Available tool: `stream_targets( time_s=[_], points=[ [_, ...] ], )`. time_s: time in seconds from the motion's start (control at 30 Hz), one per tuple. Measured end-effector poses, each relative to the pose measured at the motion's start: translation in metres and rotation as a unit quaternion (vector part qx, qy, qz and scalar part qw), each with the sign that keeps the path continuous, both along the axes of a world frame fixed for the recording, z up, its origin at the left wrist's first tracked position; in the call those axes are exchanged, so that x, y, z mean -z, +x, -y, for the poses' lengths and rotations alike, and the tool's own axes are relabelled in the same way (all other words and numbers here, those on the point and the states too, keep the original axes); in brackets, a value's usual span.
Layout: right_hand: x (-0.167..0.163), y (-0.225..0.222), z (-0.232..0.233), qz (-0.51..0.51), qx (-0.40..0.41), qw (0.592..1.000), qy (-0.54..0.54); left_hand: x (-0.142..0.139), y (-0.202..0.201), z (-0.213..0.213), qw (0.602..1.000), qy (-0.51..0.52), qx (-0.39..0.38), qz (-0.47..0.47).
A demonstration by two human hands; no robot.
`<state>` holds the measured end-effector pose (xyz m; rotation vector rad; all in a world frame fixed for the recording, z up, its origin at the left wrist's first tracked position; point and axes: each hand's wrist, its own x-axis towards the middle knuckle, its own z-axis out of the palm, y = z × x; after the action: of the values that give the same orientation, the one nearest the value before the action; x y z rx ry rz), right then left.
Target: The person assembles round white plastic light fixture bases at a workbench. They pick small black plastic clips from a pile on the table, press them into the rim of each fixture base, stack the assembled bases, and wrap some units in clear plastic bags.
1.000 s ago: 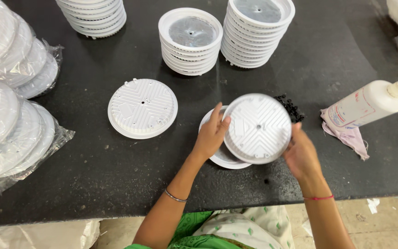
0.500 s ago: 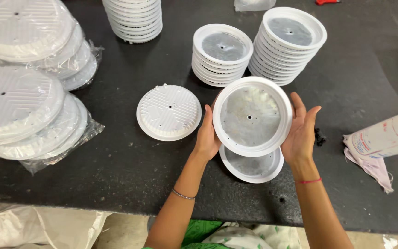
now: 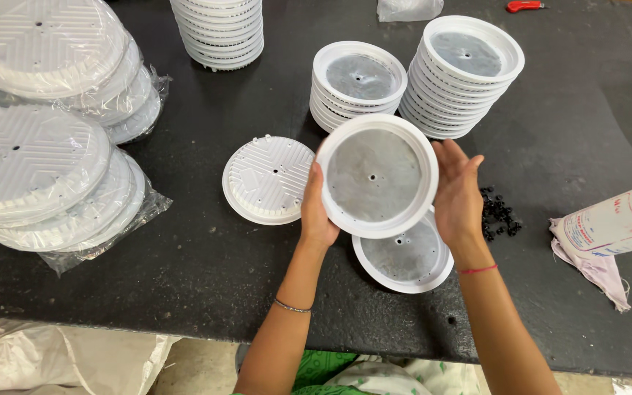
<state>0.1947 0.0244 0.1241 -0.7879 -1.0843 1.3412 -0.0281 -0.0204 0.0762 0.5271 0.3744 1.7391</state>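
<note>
The left hand (image 3: 319,212) and the right hand (image 3: 456,194) hold one round white housing (image 3: 377,175) between them, above the black table (image 3: 184,278), hollow side toward the camera. Each palm presses flat against an opposite edge of the rim; the fingers are extended rather than curled, so the grip is an open-palmed clamp from two sides, not a closed fist. The housing is tilted slightly, with its grey inner face and small centre hole in plain view. Directly beneath it on the table lies a second housing (image 3: 404,260), also hollow side up and partly hidden by the held one. Just left of the left hand rests a ribbed white disc (image 3: 268,179), ribbed face up. Behind the hands stand two stacks of similar housings, a lower stack (image 3: 358,84) and a taller stack (image 3: 469,73), touching or nearly touching. A heap of small black parts (image 3: 499,212) lies near the right hand, and a white bottle (image 3: 616,219) rests on a cloth (image 3: 597,267) at the right edge. Bagged discs (image 3: 45,175) occupy the left side. For good handling, judge that even pressure on both rim edges keeps the part level; the thin rim likely flexes if squeezed unevenly.
</note>
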Motion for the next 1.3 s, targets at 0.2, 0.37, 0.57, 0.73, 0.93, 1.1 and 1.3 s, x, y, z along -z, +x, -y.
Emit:
stream_targets(
  time_s=[0.2,0.37,0.57,0.73,0.93,1.1,1.3],
  points=[
    [0.022,-0.012,0.034,0.255,0.16,0.945,0.13,0.0,-0.025,0.001,0.996,0.044,-0.068,0.024],
    [0.014,-0.037,0.069,0.46,0.118,0.797,0.375,-0.005,-0.032,0.003,0.993,0.04,-0.106,0.018],
    [-0.001,-0.065,0.06,0.528,0.055,0.692,0.489,-0.008,-0.034,0.006,0.994,0.029,-0.105,0.018],
    [-0.008,-0.071,0.046,0.514,0.042,0.671,0.533,-0.01,-0.037,0.007,0.994,0.033,-0.104,0.021],
    [-0.024,-0.078,0.021,0.509,0.065,0.619,0.595,-0.01,-0.046,0.005,0.993,0.062,-0.101,0.022],
    [-0.049,-0.091,-0.039,0.519,0.108,0.613,0.585,-0.009,-0.051,0.004,0.992,0.083,-0.099,0.014],
    [-0.057,-0.112,-0.118,0.56,0.143,0.594,0.56,-0.01,-0.054,0.002,0.991,0.073,-0.113,-0.025]
  ],
)
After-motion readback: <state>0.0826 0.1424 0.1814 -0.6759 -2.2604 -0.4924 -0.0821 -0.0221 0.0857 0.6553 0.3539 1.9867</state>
